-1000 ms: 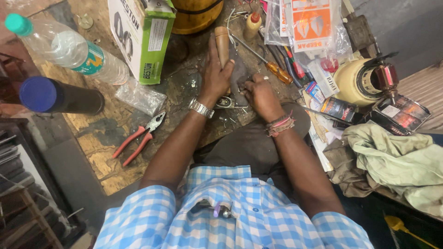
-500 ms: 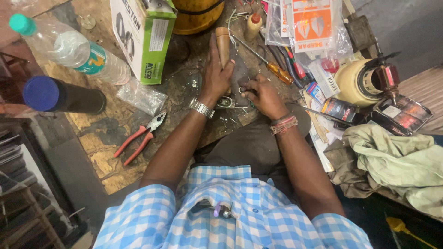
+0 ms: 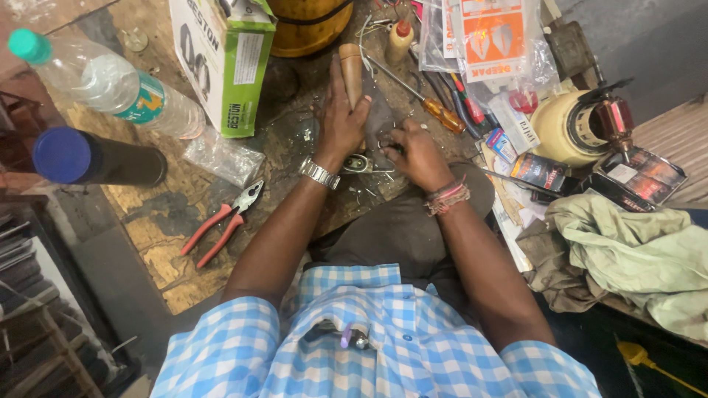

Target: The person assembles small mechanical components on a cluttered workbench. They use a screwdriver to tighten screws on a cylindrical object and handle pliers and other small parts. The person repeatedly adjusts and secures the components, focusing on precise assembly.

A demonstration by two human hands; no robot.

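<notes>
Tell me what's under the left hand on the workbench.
The left hand grips a wooden handle that sticks out past the fingers. A small metal part shows below the wrist. Whatever lies beneath the palm is covered.
</notes>
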